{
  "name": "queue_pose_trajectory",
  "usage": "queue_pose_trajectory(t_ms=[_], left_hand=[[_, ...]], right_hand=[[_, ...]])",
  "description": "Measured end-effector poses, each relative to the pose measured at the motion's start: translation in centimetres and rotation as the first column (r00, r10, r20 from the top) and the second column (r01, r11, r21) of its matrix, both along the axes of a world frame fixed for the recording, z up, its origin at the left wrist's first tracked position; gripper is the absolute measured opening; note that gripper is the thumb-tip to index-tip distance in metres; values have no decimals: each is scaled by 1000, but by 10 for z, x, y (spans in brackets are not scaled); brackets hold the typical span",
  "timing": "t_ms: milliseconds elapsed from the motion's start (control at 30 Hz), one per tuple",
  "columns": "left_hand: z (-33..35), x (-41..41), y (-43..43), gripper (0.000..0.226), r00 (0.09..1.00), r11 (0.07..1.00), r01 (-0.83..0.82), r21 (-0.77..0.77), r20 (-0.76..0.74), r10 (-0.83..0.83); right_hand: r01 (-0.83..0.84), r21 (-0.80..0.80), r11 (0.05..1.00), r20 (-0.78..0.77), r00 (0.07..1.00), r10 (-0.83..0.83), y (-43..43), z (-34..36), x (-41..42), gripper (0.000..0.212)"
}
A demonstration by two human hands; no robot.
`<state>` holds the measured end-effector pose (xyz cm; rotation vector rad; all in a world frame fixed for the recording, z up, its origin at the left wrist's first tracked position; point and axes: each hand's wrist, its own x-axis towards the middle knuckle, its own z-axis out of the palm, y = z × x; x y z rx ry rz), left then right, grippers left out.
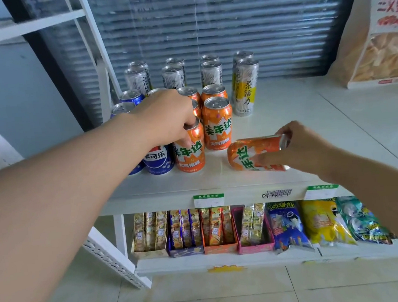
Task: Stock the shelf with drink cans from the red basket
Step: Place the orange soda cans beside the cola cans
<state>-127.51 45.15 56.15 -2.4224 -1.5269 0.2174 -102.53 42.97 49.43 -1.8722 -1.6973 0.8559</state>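
Left grip [166, 116] clamped atop upright can [190, 156], likely squaring row; right grip [306, 150] clamped round sideways can [248, 150], next for shelf [298, 118].

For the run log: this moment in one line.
left hand grips upright can | right hand holds sideways can | shelf part-filled

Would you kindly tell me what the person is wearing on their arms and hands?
Nothing that shows: the left hand and right hand are bare, with no gloves, rings or watch visible, and no sleeve comes into view.
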Motion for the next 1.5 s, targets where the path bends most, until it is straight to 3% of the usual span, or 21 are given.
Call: queue_pose_trajectory(t_ms=[100, 167, 233, 300, 367, 433, 500, 667, 767, 933, 1167, 1500], left_hand=[[-2, -1, 1, 45, 1000, 1000, -2, 4, 16, 2], [-2, -2, 1, 44, 1000, 1000, -11, 2, 28, 11], [-2, -2, 1, 42, 1000, 1000, -11, 2, 27, 11], [-2, -1, 2, 41, 1000, 1000, -3, 3, 19, 3], [-2, -2, 4, 40, 1000, 1000, -2, 2, 15, 2], [-2, -2, 5, 40, 1000, 1000, 0, 3, 10, 0], [-2, -2, 5, 41, 1000, 1000, 4, 6, 6, -4], [-3, -3, 3, 41, 1000, 1000, 14, 15, 21, -14], [-4, -4, 3, 41, 999, 1000, 21, 21, 29, -21], [-4, -4, 2, 41, 999, 1000, 21, 15, 43, -22], [-5, -4, 2, 44, 999, 1000, 17, 12, 46, -18], [-4, -3, -1, 45, 998, 1000, 0, 18, 66, -1]], right_hand=[[-148, -80, 986, 290, 943, 165, -1, 2, 0, 76], [-231, -100, 968, 472, 845, 250, -2, 4, -4, 61], [-232, -84, 969, 513, 824, 241, -6, 8, -6, 44], [-183, -48, 982, 348, 919, 188, -10, 7, -5, 35], [-101, -13, 995, 25, 995, 102, -13, 2, -4, 33], [-57, 8, 998, -210, 976, 57, -13, -3, -5, 36], [-67, 17, 998, -290, 955, 69, -11, -7, -9, 40], [-130, 25, 991, -277, 952, 132, -10, -24, -18, 47], [-159, 50, 986, -226, 960, 166, -9, -30, -25, 63], [-144, 61, 988, -271, 950, 155, -9, -35, -32, 74], [-59, 134, 989, -338, 936, 101, -6, -39, -39, 62], [-83, 172, 982, -335, 932, 138, 5, -51, -54, 54]])
